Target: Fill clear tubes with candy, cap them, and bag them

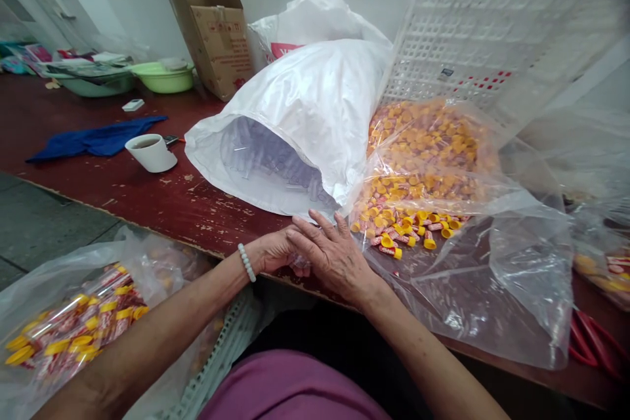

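Note:
My left hand, with a pale bead bracelet on its wrist, is closed around a bunch of clear plastic tubes at the table's front edge. Over them lies my right hand, fingers stretched out and slightly apart, partly covering the left hand's fingers. Just beyond both hands, a white woven sack lies with its mouth facing me, more clear tubes inside it. To the right, a clear plastic bag spills yellow caps with red-and-white patterned bodies onto the table.
A white plastic crate leans behind the bag. Leftward on the red table are a white cup, blue cloth, cardboard box and green basin. Capped tubes fill a bag below left. Red-handled scissors lie right.

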Demonstrator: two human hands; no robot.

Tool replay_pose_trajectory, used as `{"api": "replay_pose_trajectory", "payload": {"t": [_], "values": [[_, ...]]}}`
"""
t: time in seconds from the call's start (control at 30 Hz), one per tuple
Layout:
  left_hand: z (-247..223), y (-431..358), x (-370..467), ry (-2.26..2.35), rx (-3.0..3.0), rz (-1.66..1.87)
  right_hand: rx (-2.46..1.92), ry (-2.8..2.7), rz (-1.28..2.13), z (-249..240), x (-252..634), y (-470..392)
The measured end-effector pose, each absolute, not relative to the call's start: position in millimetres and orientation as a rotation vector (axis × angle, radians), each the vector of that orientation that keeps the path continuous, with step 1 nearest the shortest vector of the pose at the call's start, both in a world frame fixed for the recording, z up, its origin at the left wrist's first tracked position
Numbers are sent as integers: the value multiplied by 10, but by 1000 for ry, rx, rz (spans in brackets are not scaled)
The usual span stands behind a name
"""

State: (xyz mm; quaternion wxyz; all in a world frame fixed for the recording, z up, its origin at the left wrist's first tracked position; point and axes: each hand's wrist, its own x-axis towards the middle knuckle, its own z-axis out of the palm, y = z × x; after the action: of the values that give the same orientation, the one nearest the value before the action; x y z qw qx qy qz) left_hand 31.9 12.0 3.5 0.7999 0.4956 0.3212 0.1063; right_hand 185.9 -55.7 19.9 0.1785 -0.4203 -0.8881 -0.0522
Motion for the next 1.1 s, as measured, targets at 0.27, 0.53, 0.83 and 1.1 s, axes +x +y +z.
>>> {"api": "replay_pose_trajectory", "payload": {"t": [0.27,0.53,0.83,1.1], "values": [[116,375,338,564,940,147,-1275,-2226,222,-130,1897,-314],[89,308,354,456,798,362,-1192,-1767,340,-343,1831,-317],[-89,122,422,714,1309,628,-1277,-1625,328,-369,1873,-283],[-69,156,671,803,1489,878,-1387,-1544,567,-337,1787,-304]]}}
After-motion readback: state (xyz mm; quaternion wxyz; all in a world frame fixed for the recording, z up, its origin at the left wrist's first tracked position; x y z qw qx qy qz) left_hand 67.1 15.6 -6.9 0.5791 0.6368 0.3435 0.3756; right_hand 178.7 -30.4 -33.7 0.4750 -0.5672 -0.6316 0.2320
